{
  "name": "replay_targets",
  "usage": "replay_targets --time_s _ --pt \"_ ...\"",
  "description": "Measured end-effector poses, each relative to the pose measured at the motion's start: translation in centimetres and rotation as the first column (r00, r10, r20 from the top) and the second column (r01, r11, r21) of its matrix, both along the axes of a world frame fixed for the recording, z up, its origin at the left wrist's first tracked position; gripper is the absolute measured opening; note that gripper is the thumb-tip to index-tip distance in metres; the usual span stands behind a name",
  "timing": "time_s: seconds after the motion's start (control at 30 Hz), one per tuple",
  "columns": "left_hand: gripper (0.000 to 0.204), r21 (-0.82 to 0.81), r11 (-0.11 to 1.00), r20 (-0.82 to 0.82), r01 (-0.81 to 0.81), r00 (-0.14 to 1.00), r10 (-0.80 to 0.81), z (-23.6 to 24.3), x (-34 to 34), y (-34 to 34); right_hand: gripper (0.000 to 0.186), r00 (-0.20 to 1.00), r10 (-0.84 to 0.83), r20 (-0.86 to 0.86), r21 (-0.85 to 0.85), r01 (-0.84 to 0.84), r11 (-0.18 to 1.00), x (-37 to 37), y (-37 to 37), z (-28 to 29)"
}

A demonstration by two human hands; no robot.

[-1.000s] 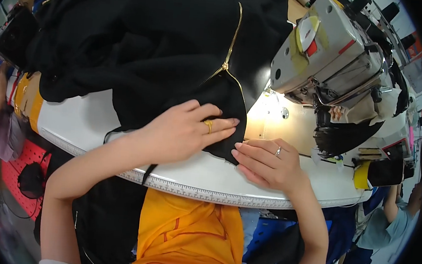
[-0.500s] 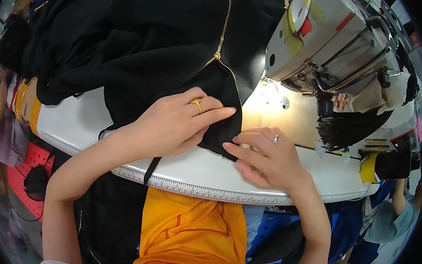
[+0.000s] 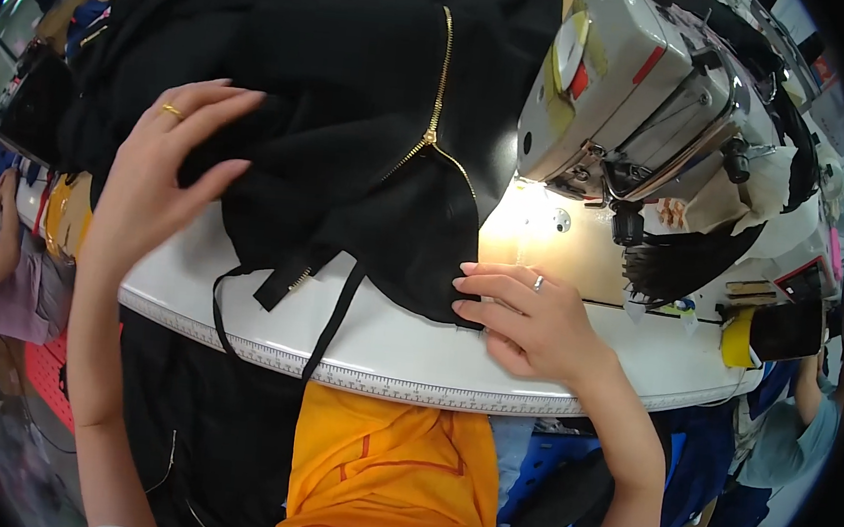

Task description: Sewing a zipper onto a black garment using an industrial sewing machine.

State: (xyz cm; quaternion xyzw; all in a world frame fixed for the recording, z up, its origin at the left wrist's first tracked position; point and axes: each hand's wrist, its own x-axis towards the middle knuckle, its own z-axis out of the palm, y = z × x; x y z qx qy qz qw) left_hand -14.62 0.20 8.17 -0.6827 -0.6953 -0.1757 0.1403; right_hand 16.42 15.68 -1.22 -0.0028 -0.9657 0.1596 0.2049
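Observation:
A black garment (image 3: 291,41) with a gold-toothed zipper (image 3: 443,75) is spread over the white table. The zipper's slider sits mid-front, and below it the two toothed sides part. My left hand (image 3: 154,170) is raised at the garment's left side, thumb and fingers apart, holding nothing. At the garment's lower right corner my right hand (image 3: 537,324) rests with its fingertips on the fabric edge, fingers stretched out. Between the hands, a narrow black strap (image 3: 337,318) and a short zipper end (image 3: 284,289) hang toward the table's front edge.
A sewing machine (image 3: 608,89) stands at the right, its lamp lighting the metal bed plate (image 3: 554,245). A measuring tape (image 3: 411,391) runs along the table's curved front edge. A yellow roll (image 3: 737,336) lies at the right. Other people sit at far left and far right.
My left hand has lifted off the fabric near the zipper and moved up and left, opening. The strap and zipper end now show. My right hand has stayed at the corner.

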Motion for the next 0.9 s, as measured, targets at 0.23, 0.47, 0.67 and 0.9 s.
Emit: replay_targets --time_s 0.23,0.47,0.67,0.9 --pt "0.074 -0.344 0.879 0.3 -0.329 0.849 0.435 -2.6 -3.0 -3.0 0.023 1.0 -0.013 -0.009 0.044 0.014 0.999 0.9 0.0 0.1" --pt "0.077 -0.34 0.878 0.327 -0.336 0.834 0.445 -2.7 -3.1 -2.7 0.026 0.983 -0.141 -0.114 -0.333 0.096 0.938 1.4 0.7 -0.5" --pt "0.076 -0.259 0.914 0.299 -0.312 0.874 0.383 -3.6 -3.6 -2.8 0.029 0.935 -0.312 -0.168 -0.371 0.233 0.899 2.1 1.0 -0.3" --pt "0.077 -0.1 0.983 0.299 -0.151 0.938 0.174 -3.1 -4.0 -3.5 0.041 0.968 -0.17 -0.184 -0.152 0.143 0.978 0.9 0.7 -0.1"
